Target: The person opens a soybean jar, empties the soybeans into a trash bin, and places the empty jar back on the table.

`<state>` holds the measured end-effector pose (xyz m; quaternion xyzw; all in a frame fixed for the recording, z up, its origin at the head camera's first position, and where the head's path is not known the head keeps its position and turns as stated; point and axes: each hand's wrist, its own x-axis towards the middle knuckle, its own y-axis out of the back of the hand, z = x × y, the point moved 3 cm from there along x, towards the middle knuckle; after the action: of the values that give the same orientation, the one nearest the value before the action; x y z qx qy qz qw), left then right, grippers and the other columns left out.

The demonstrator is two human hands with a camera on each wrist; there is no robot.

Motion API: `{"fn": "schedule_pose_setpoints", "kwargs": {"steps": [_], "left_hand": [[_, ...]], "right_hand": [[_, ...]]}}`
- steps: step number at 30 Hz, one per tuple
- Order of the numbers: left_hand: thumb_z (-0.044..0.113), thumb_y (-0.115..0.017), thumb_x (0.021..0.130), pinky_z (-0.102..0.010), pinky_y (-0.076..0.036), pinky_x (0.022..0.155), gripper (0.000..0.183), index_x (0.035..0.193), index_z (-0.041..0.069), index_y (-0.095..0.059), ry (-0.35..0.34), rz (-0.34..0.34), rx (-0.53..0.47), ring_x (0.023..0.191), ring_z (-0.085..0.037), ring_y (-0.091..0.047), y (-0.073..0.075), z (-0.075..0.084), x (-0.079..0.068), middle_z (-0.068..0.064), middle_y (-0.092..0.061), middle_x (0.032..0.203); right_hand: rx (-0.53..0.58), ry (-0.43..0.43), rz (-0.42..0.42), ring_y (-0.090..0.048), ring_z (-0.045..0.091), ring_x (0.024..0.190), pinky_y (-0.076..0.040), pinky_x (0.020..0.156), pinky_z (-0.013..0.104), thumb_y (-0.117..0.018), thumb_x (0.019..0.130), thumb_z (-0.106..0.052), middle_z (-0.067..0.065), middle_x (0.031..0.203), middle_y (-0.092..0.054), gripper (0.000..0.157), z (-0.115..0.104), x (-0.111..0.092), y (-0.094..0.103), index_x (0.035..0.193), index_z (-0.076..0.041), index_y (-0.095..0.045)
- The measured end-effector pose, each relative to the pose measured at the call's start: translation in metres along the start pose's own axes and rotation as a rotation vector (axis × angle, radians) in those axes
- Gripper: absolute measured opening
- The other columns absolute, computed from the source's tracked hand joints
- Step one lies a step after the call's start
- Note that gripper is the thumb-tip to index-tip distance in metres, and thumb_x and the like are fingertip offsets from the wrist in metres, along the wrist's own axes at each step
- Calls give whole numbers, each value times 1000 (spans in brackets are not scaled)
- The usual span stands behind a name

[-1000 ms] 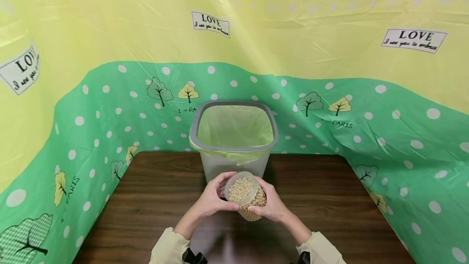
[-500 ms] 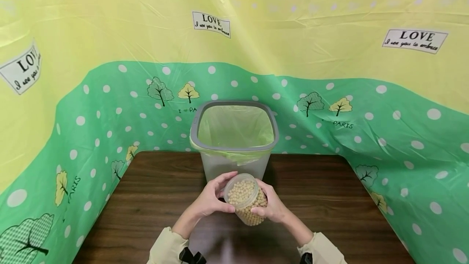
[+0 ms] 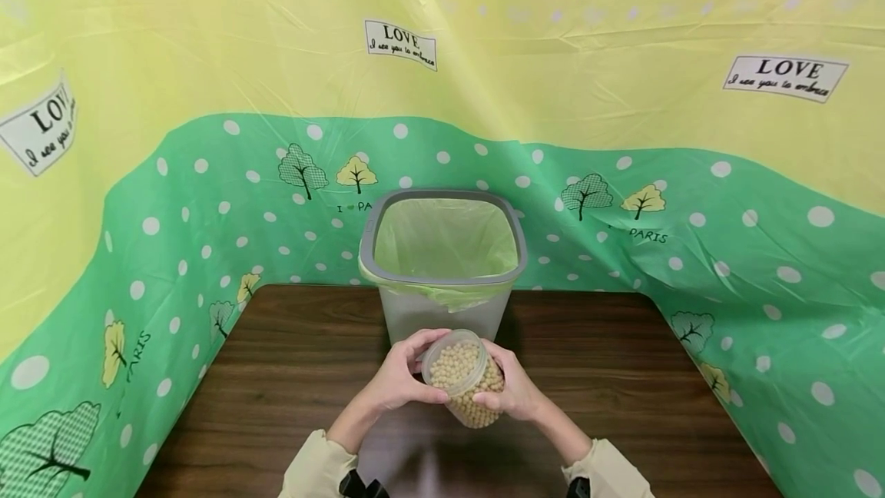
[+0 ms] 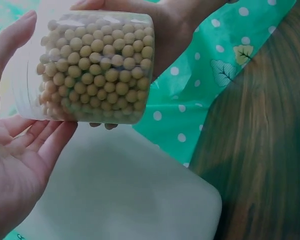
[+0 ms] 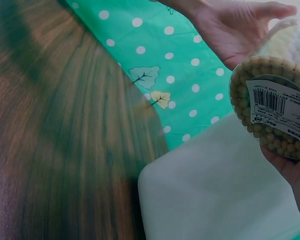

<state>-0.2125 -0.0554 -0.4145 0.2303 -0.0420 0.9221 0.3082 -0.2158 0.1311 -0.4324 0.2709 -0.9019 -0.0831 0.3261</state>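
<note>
A clear plastic jar (image 3: 477, 402) full of round beige balls is held tilted over the table, its translucent lid (image 3: 455, 361) facing up and toward the left. My right hand (image 3: 515, 386) grips the jar's body from the right, thumb across the near side. At the lid's rim is my left hand (image 3: 404, 375), with the thumb on the near edge and fingers round the far edge. In the left wrist view the left fingers (image 4: 50, 137) lie against the lid's side. The right wrist view shows a barcode label (image 5: 277, 107) on the jar's base.
Just behind the hands stands a pale bin (image 3: 442, 317) with a grey rim (image 3: 442, 280) and a green liner bag. It sits on a dark wooden table (image 3: 290, 375). A green and yellow printed curtain (image 3: 228, 68) encloses the back and sides.
The jar has come slightly down toward me, showing more of its body. My left fingers and thumb have shifted a little at the lid, while my right hand keeps its grip.
</note>
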Motion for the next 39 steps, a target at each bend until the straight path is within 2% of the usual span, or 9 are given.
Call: {"fn": "schedule_pose_setpoints", "kwargs": {"steps": [6, 12, 19, 22, 29, 31, 33, 36, 39], "left_hand": [[18, -80, 69, -30, -51, 79, 77, 130, -7, -42, -46, 26, 6, 106, -13, -51, -1, -6, -2, -27, -44, 123], [5, -79, 67, -30, -51, 80, 74, 129, -8, -42, -29, 65, 16, 106, -14, -51, -3, -11, -6, -28, -43, 123], [0, -78, 67, -27, -50, 81, 72, 130, -6, -43, 4, 183, 57, 109, -14, -49, -4, -9, -8, -26, -43, 124], [-2, -77, 67, -26, -49, 81, 71, 130, -5, -43, 6, 222, 73, 108, -15, -49, -6, -7, -7, -25, -44, 123], [3, -80, 66, -23, -46, 86, 77, 132, -4, -41, 56, 316, 91, 112, -16, -47, -9, -3, -5, -21, -44, 127], [8, -80, 67, -21, -44, 88, 80, 134, -5, -38, 68, 310, 70, 113, -12, -46, -9, -1, -4, -21, -42, 129], [13, -79, 69, -21, -43, 89, 82, 135, -8, -35, 48, 274, 27, 114, -9, -45, -8, 0, -4, -23, -39, 131], [17, -77, 72, -22, -45, 88, 81, 132, -15, -33, -13, 195, -63, 112, -7, -46, -3, 2, -3, -22, -40, 129], [16, -75, 74, -26, -47, 85, 78, 129, -20, -32, -63, 105, -137, 110, -10, -47, 1, 3, -1, -13, -44, 126]], "right_hand": [[-57, 21, 11, -58, 12, 86, -51, 72, 30, -69, 70, -31, 9, 98, -61, 57, 0, 0, 0, 116, -3, -52], [-192, 32, 17, -58, 10, 87, -51, 72, 29, -72, 68, -35, 9, 100, -62, 64, -1, 0, 2, 118, -1, -52], [-314, 35, 70, -58, 14, 90, -50, 74, 30, -75, 68, -30, 18, 102, -60, 69, -32, 11, -1, 116, 10, -49], [-355, 52, 117, -58, 17, 90, -50, 75, 29, -75, 69, -35, 19, 102, -59, 70, -39, 13, -3, 115, 12, -49], [-457, 79, 228, -58, 19, 92, -51, 74, 31, -72, 67, -51, 15, 105, -59, 81, -10, 7, -2, 119, 5, -49], [-420, 69, 232, -58, 16, 93, -50, 75, 30, -72, 67, -50, 13, 106, -59, 79, -6, 5, 0, 121, 3, -49], [-311, 63, 216, -58, 14, 93, -50, 76, 29, -74, 69, -43, 13, 105, -59, 73, -4, 5, 2, 120, 3, -49], [-97, 54, 167, -57, 12, 93, -48, 79, 27, -71, 72, -33, 11, 104, -60, 64, -3, 4, 5, 119, 4, -49], [34, 51, 115, -57, 11, 92, -47, 81, 26, -67, 75, -32, 7, 102, -60, 60, -4, 4, 7, 117, 7, -49]]}}
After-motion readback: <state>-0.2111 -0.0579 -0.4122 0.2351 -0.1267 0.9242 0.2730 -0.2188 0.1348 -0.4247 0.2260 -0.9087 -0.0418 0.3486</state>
